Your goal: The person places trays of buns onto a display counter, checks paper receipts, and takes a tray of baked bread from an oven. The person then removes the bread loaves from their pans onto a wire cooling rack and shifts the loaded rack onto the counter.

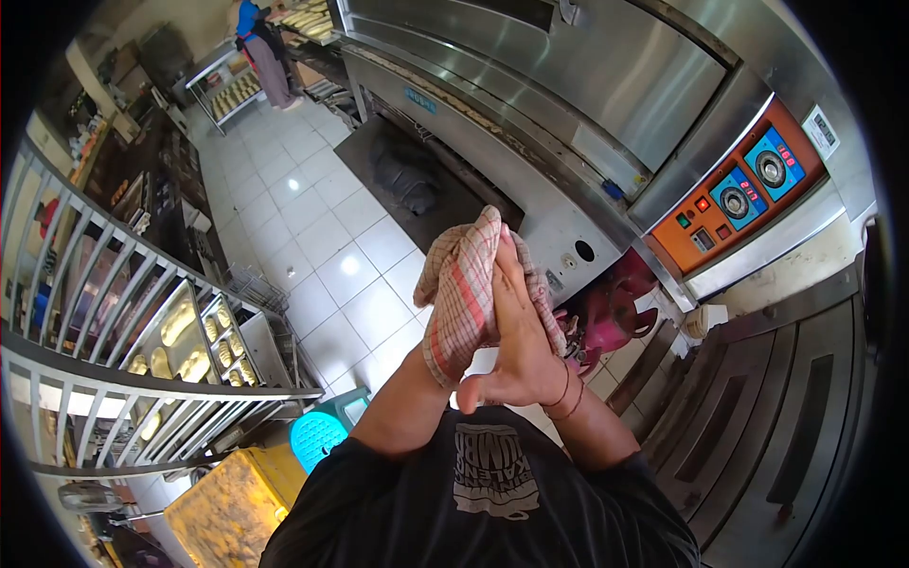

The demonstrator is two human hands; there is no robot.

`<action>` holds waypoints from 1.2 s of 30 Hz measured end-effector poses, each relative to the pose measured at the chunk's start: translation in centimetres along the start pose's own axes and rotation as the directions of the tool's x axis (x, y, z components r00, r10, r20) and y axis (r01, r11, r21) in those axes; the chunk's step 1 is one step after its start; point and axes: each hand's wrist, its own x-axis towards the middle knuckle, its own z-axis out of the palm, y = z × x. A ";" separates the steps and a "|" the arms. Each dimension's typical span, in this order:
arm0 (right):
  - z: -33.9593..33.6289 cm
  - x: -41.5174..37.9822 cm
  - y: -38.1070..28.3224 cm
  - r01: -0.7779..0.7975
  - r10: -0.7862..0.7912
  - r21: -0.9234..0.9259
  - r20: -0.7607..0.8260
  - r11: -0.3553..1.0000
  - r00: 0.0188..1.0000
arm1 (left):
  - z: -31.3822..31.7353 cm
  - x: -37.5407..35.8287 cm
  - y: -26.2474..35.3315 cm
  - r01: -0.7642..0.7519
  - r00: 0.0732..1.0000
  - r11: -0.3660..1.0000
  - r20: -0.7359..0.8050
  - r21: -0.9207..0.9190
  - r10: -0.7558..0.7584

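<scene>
A checked cloth [464,298], beige with red stripes, is bunched up in front of my chest between my two hands. My left hand [437,352] is wrapped in it, with only the wrist side showing and the fingers hidden under the folds. Pressed against the cloth is my right hand [523,333], its fingers stretched upward along the fabric and its thumb sticking out to the left. Part of the cloth also hangs behind the right hand. A thin cord bracelet [566,393] circles my right wrist.
A steel deck oven [568,123] with an orange control panel [734,189] stands ahead and right. A slatted rack with dough trays [204,317] is at left, near a turquoise stool [317,437] and yellow box [232,502]. A pink gas cylinder [611,317] sits below. Another person [270,57] stands far back.
</scene>
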 end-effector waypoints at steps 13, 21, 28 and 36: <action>-2.9 -1.1 2.4 0.035 -0.044 -0.123 -0.071 0.992 0.997 | -1.3 -2.4 -1.2 -0.349 0.937 0.686 0.259 0.638 0.236; -2.4 -0.5 0.4 0.088 -0.089 -0.026 -0.040 0.996 0.995 | -1.8 -2.1 -0.8 -0.424 0.906 0.723 0.271 0.545 0.326; -3.8 0.0 0.7 0.095 -0.063 0.502 -0.081 0.860 0.995 | 2.9 -1.5 1.1 -0.168 0.979 0.662 0.202 0.730 0.026; -2.2 -0.8 -0.3 0.077 -0.068 0.495 -0.036 0.865 0.997 | 1.1 -0.4 -1.0 -0.174 0.967 0.835 -0.068 0.522 0.245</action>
